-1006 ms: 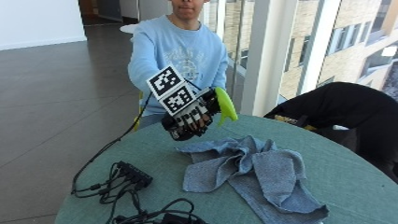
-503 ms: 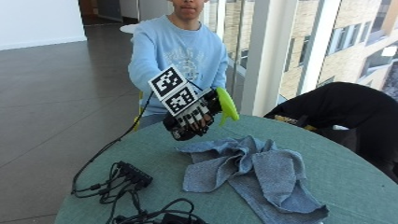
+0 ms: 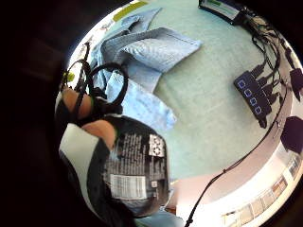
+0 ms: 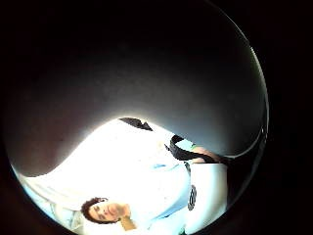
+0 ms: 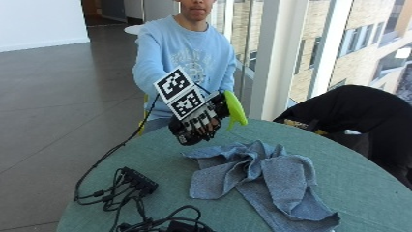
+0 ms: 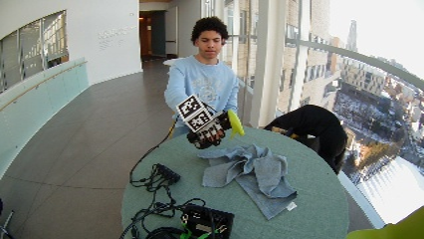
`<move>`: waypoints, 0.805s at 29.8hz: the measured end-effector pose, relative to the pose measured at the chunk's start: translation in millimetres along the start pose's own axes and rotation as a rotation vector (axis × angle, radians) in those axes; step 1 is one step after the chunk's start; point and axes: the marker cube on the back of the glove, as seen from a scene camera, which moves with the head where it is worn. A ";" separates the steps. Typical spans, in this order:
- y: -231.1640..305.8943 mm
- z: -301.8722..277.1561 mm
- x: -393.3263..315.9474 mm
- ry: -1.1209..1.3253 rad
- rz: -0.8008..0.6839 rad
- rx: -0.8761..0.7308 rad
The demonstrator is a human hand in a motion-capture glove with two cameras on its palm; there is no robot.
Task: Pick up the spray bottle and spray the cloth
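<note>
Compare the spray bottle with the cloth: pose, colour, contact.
The spray bottle is held in the air by the gloved right hand; the cloth lies on the table. The bottle is dark with a yellow-green top; the cloth is grey-blue. The bottle keeps a rigid shape; the cloth lies crumpled.

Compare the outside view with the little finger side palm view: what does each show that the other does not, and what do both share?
Only the outside view shows the person, the gloved right hand from its back, and the bottle's green spray head, raised above the table. Only the palm view shows the bottle's dark body with its printed label, close to the palm, with fingertips beside it. Both show the blue cloth crumpled on the green table and a black power strip.
</note>
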 end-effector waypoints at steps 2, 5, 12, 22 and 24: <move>0.3 0.8 -1.2 -0.002 -0.004 0.000; 0.0 2.9 -6.8 -0.016 -0.029 0.014; 1.5 15.6 -53.4 -0.155 -0.231 0.159; -7.5 83.1 -165.2 -0.435 -0.601 0.320; -11.7 104.8 -188.1 -0.491 -0.641 0.304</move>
